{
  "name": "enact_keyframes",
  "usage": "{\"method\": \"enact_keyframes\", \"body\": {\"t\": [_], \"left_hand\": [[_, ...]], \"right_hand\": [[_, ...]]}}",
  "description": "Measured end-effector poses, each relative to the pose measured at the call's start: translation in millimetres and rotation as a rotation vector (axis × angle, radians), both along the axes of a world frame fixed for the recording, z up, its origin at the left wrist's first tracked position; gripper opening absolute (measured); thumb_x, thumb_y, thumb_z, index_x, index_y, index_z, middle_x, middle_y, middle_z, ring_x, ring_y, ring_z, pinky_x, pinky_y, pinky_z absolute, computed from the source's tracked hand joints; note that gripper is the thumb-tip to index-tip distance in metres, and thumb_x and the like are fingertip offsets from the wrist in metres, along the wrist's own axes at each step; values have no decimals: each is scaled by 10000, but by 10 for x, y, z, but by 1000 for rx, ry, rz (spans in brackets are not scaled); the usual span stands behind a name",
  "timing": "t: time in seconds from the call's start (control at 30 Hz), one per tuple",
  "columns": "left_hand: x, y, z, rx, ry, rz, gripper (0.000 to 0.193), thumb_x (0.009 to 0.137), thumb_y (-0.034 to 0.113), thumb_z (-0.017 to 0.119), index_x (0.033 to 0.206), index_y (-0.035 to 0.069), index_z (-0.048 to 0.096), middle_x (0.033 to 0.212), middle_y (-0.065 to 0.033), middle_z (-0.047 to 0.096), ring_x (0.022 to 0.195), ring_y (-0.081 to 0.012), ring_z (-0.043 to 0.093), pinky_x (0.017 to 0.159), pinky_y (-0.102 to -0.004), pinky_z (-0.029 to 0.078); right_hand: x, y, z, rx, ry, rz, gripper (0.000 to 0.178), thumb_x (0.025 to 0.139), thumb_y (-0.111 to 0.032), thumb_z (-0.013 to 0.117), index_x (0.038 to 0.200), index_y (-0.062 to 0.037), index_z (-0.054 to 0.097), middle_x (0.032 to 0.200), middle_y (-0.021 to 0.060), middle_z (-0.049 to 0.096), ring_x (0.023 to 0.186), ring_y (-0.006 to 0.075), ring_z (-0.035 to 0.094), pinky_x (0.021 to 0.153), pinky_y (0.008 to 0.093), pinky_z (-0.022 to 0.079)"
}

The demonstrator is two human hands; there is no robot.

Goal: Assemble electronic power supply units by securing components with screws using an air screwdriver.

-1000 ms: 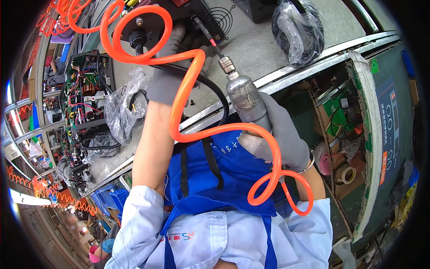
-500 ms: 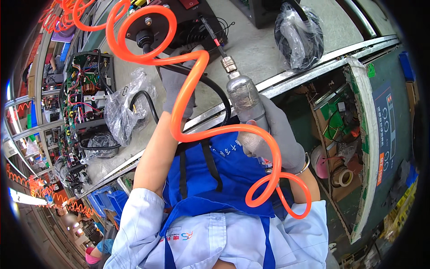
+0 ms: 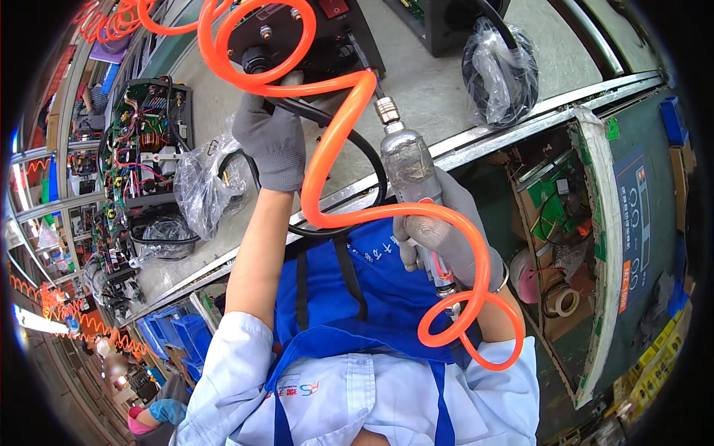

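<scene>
My right hand (image 3: 454,230), in a grey glove, is wrapped round a silver air screwdriver (image 3: 409,163). Its long bit reaches up to the front panel of a black metal box (image 3: 331,30) with a red switch; the orange hose partly hides the tip. My left hand (image 3: 274,141), also gloved in grey, is closed round a thick black cable (image 3: 316,113) just below the round black plug (image 3: 256,59) on that panel. The coiled orange air hose (image 3: 335,141) loops across in front of both the panel and the tool.
An opened unit with circuit boards and wires (image 3: 149,141) stands at the left, beside a clear plastic bag (image 3: 204,186). A bagged black cable coil (image 3: 500,78) lies at the right by another black box (image 3: 439,26). The bench's metal edge (image 3: 476,145) runs before me, above an open shelf.
My left hand has shifted left and shows more fully beside the cable. The screwdriver and right hand have moved slightly down in view, and the orange hose has swung right.
</scene>
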State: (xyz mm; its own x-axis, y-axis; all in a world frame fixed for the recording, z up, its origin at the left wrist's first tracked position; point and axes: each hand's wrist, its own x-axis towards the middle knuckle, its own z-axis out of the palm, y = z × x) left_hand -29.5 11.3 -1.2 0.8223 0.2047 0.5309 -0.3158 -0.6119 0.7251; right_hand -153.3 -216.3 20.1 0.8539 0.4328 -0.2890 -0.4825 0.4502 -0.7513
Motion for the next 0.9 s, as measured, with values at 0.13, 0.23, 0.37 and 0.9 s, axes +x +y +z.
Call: {"method": "enact_keyframes", "body": {"t": [0.13, 0.23, 0.37, 0.9], "left_hand": [[76, 10, -87, -209, 12, -40, 195, 840, 72, 731, 999, -30, 680, 873, 4, 680, 799, -56, 566, 745, -224, 462], [92, 51, -121, -393, 155, 38, 145, 854, 63, 705, 948, -46, 689, 829, 13, 677, 750, -41, 539, 683, -204, 450], [70, -41, 10, -253, 37, 4, 172, 844, 86, 724, 959, -39, 696, 832, 1, 689, 746, -42, 557, 684, -214, 466], [-16, -433, -380, -687, 496, -257, 204, 939, 175, 624, 1042, 3, 587, 843, -107, 685, 696, -172, 666, 591, -260, 536]], "right_hand": [[-23, -5, 19, 101, 51, -49, 468, 817, -219, 730, 1126, 15, 467, 796, 75, 581, 539, 133, 587, 473, 278, 490], [6, -44, 166, 61, 143, -18, 426, 822, -208, 717, 1100, 14, 482, 763, 76, 573, 523, 133, 581, 462, 272, 484], [-1, 17, -12, 98, 86, -18, 366, 843, -199, 693, 1074, 8, 500, 752, 74, 581, 518, 131, 588, 452, 266, 480], [-84, 102, 109, -42, -78, -74, 405, 832, -235, 720, 1105, 1, 535, 830, 35, 596, 692, 63, 547, 605, 251, 473]]}}
